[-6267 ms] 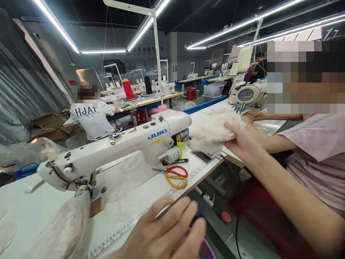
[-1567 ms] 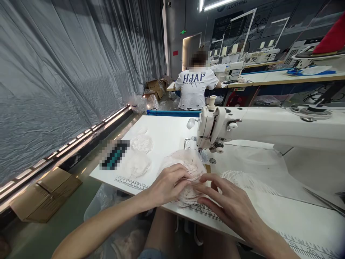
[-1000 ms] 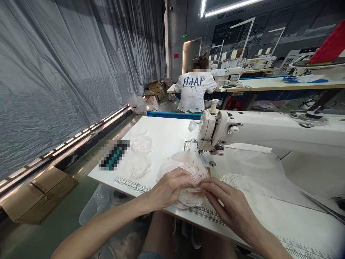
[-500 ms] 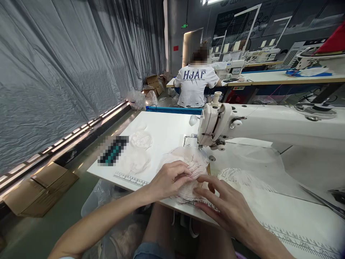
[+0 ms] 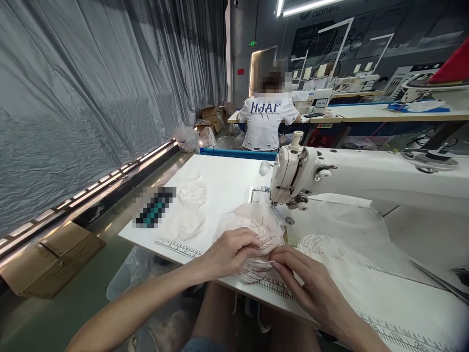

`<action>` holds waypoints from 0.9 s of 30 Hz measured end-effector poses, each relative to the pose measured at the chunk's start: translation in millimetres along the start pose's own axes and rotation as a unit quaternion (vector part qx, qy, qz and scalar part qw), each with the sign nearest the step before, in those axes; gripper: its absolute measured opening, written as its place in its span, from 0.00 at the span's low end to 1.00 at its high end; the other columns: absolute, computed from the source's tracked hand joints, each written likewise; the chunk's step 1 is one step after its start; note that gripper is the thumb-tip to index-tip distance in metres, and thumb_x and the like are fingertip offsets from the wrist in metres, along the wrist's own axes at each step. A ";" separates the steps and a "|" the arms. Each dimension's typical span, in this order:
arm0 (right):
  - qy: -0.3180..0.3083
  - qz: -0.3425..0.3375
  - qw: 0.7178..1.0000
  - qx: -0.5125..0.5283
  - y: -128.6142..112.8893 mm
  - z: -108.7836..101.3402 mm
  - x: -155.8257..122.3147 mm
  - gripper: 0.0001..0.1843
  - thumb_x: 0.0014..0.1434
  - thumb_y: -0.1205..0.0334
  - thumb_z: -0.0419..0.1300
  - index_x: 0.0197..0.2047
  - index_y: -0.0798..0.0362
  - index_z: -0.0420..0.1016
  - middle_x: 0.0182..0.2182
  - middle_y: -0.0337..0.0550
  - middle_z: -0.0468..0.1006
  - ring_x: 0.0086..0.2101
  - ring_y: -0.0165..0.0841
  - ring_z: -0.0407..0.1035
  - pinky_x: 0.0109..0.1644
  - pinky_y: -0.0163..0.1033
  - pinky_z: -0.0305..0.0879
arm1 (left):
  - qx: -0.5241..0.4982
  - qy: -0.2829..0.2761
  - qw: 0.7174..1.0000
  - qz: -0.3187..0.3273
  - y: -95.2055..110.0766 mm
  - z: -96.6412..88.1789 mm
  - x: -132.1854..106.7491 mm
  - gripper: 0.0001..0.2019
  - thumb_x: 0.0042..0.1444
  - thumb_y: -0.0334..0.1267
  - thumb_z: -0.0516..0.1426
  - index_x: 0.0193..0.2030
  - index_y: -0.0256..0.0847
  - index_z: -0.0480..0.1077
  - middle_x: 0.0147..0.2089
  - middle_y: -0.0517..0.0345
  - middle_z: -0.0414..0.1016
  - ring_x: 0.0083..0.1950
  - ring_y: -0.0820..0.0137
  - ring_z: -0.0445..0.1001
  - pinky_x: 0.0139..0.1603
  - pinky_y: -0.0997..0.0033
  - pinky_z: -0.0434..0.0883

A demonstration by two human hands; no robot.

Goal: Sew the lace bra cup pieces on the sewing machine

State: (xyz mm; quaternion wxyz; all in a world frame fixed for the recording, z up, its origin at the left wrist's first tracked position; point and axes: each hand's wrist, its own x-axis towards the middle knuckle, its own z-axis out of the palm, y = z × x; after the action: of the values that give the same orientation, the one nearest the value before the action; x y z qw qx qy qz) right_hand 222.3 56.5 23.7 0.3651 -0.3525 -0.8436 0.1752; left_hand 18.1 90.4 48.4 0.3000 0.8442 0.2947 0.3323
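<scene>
A pale, sheer piece of fabric (image 5: 252, 220) with reddish threads lies at the front of the sewing machine (image 5: 293, 176), its far edge close to the needle. My left hand (image 5: 234, 249) is closed on the fabric's near left part, fingers curled over it. From the right, my right hand (image 5: 304, 274) pinches the near edge between thumb and fingers. The fabric is gathered between both hands, and part of it hangs toward the table's front edge. Fingertips partly hide the gripped folds.
Round lacy pieces (image 5: 192, 193) lie on the white table (image 5: 223, 171) at left, beside a blurred dark object (image 5: 154, 208). White fringed trim (image 5: 322, 247) and scissors (image 5: 437, 281) are at right. A person in a white shirt (image 5: 269, 122) sits ahead. A cardboard box (image 5: 51, 259) stands on the floor.
My right hand's spread fingers have come together into a pinch on the fabric edge. The near part of the fabric is now folded differently. The view has tilted up slightly.
</scene>
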 end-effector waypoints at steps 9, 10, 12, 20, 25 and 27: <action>0.030 0.017 0.999 -0.013 0.0 0.1 8.1 0.10 0.66 0.65 0.46 0.34 0.51 0.65 0.27 0.39 0.69 0.26 0.29 0.65 0.30 0.33 0.62 | 0.000 -0.007 1.000 -0.001 1.7 -1.0 -2.3 0.09 0.59 0.38 0.55 0.40 0.34 0.71 0.37 0.52 0.72 0.37 0.70 0.70 0.37 0.74 0.67; 0.034 0.015 0.999 -0.019 -0.9 0.2 9.9 0.11 0.66 0.65 0.46 0.33 0.51 0.64 0.26 0.38 0.68 0.25 0.29 0.65 0.29 0.33 0.62 | 0.002 -0.004 1.000 0.001 1.6 -0.1 -2.4 0.11 0.56 0.40 0.58 0.41 0.34 0.71 0.37 0.52 0.72 0.37 0.70 0.70 0.37 0.74 0.67; 0.046 0.014 0.998 -0.027 -3.1 0.0 13.3 0.11 0.66 0.65 0.46 0.33 0.51 0.64 0.25 0.38 0.68 0.25 0.29 0.64 0.28 0.33 0.62 | 0.007 0.009 1.000 0.004 1.5 1.3 -1.8 0.11 0.53 0.39 0.61 0.40 0.34 0.71 0.37 0.53 0.72 0.37 0.70 0.70 0.35 0.75 0.67; 0.075 -0.090 0.981 -0.157 -2.3 0.8 5.5 0.07 0.63 0.64 0.55 0.45 0.50 0.68 0.44 0.49 0.70 0.29 0.29 0.66 0.32 0.35 0.63 | 0.006 0.062 0.997 -0.039 3.6 -12.4 7.4 0.13 0.56 0.28 0.53 0.49 0.38 0.63 0.42 0.56 0.71 0.42 0.71 0.71 0.42 0.73 0.68; 0.028 -0.103 0.970 -0.221 6.8 10.2 -4.3 0.06 0.63 0.68 0.52 0.37 0.52 0.69 0.38 0.45 0.74 0.30 0.31 0.66 0.31 0.36 0.59 | 0.045 0.018 0.999 0.001 -1.8 -9.4 1.8 0.13 0.57 0.27 0.52 0.49 0.40 0.59 0.49 0.53 0.67 0.48 0.68 0.69 0.45 0.70 0.69; 0.022 -0.090 0.975 -0.204 7.2 10.9 -5.4 0.06 0.64 0.69 0.51 0.37 0.53 0.68 0.37 0.45 0.74 0.30 0.31 0.67 0.32 0.35 0.59 | 0.055 0.022 0.998 0.009 -3.2 -6.9 -1.3 0.11 0.56 0.26 0.52 0.46 0.39 0.61 0.53 0.50 0.64 0.51 0.66 0.67 0.43 0.72 0.69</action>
State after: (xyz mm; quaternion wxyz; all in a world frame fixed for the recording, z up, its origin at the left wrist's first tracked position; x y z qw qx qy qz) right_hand 220.2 57.2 9.7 0.3181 -0.3461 -0.8817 -0.0413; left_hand 11.3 93.8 49.8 0.2432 0.8545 0.3120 0.3367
